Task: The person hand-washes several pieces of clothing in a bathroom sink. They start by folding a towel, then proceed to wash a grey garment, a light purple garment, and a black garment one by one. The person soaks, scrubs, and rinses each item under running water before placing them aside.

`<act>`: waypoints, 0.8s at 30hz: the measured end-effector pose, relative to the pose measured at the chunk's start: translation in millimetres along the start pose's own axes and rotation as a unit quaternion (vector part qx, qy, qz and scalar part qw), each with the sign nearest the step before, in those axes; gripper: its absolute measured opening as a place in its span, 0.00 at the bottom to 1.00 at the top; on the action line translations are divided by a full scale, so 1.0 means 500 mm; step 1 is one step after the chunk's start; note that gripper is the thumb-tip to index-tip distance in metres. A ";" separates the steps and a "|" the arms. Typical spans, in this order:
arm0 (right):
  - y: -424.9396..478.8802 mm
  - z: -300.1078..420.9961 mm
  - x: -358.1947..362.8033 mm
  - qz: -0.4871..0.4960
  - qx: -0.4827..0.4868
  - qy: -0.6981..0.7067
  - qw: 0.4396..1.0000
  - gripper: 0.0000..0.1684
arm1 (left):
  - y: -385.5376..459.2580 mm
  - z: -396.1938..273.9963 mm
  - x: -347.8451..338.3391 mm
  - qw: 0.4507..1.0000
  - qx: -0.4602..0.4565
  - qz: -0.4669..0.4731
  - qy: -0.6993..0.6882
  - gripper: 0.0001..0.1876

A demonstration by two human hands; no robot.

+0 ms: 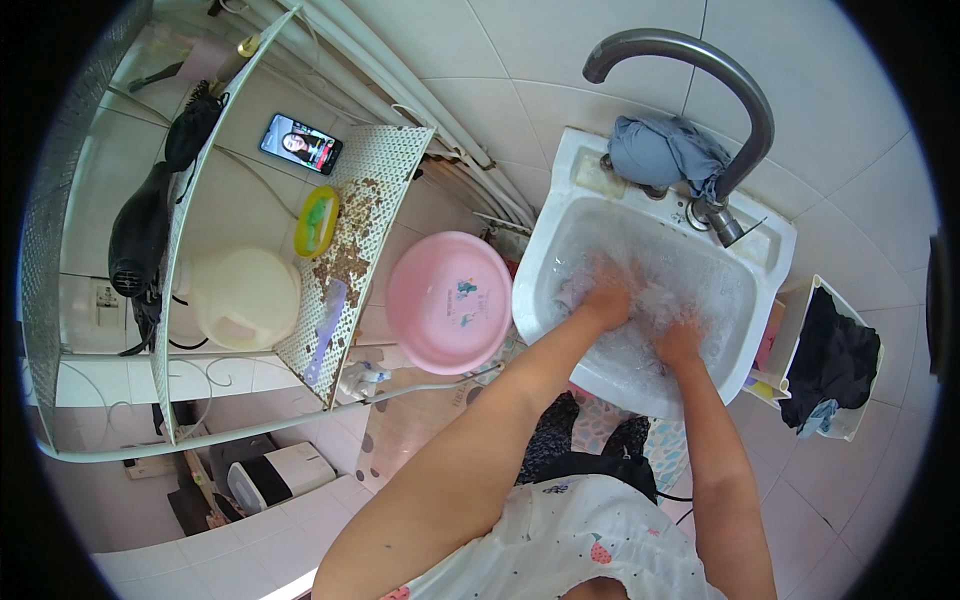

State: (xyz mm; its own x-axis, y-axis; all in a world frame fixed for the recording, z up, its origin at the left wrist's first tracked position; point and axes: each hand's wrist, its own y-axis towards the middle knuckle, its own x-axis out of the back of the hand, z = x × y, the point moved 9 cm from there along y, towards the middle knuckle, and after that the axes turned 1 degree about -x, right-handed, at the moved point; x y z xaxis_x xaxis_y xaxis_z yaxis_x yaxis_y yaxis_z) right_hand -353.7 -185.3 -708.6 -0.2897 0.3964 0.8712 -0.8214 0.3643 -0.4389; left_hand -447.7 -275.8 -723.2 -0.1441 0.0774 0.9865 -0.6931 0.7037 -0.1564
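Note:
Both of my hands are down in the cloudy, splashing water of a white washbasin [540, 247]. My left hand [609, 296] is under the surface left of the middle, against a pale wet cloth [574, 289]. My right hand [681, 336] is a little to the right and closer to me, also at whitish fabric in the water. Foam and motion blur hide the fingers of both hands, so their grip on the cloth does not show. Over the basin's back edge arches a grey faucet [754, 97], its spout turned away to the left above the wall side.
A bundled blue-grey cloth [660, 150] sits behind the basin. Left of it stands a pink plastic tub [450, 300]. The rusty metal rack [382, 165] holds a phone [301, 144], a yellow soap dish [316, 221], a purple comb [326, 330] and a black hair dryer [142, 232]. Dark clothes [829, 360] fill a bin at right.

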 end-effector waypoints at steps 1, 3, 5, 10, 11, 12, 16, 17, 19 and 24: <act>0.007 -0.007 -0.005 0.007 -0.002 0.002 1.000 0.42 | 0.002 -0.008 0.001 0.999 -0.026 0.029 -0.033 0.30; 0.017 -0.017 -0.011 0.021 -0.004 0.007 1.000 0.41 | 0.001 -0.024 0.034 0.989 -0.077 0.087 -0.096 0.27; 0.030 -0.007 0.009 -0.055 0.080 0.046 0.994 0.38 | -0.006 -0.039 0.094 0.976 -0.083 0.187 -0.069 0.24; 0.029 -0.009 0.047 -0.018 0.075 0.191 0.979 0.34 | -0.033 -0.090 0.399 0.938 -0.174 0.067 -0.293 0.21; 0.031 -0.023 0.039 -0.051 0.095 0.200 0.974 0.34 | -0.039 -0.091 0.456 0.913 -0.223 -0.018 -0.342 0.21; 0.019 -0.030 0.042 -0.043 0.055 0.214 0.974 0.35 | -0.045 -0.085 0.478 0.861 -0.208 0.045 -0.463 0.22; -0.025 -0.018 0.081 -0.071 -0.005 0.217 0.974 0.34 | -0.016 -0.014 0.362 0.832 -0.033 0.101 -0.544 0.21; -0.035 -0.017 0.069 -0.038 0.012 0.205 0.978 0.32 | -0.016 0.023 0.326 0.973 0.030 0.033 -0.226 0.21; -0.023 -0.028 0.061 0.016 0.042 0.182 0.982 0.29 | -0.043 -0.015 0.355 0.978 -0.041 0.018 -0.204 0.22; -0.055 -0.098 0.072 0.049 -0.002 0.272 0.961 0.26 | -0.089 -0.060 0.508 0.802 -0.132 0.031 -0.582 0.23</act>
State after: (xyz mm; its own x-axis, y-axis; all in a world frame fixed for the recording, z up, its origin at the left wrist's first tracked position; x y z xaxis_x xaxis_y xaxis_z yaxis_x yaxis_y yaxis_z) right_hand -317.7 -139.9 -676.1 -0.0644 0.8102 0.5827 -0.8010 0.3062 -0.5143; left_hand -432.3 -266.3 -464.3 -0.8413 -0.4846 0.2394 -0.5065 0.8614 -0.0364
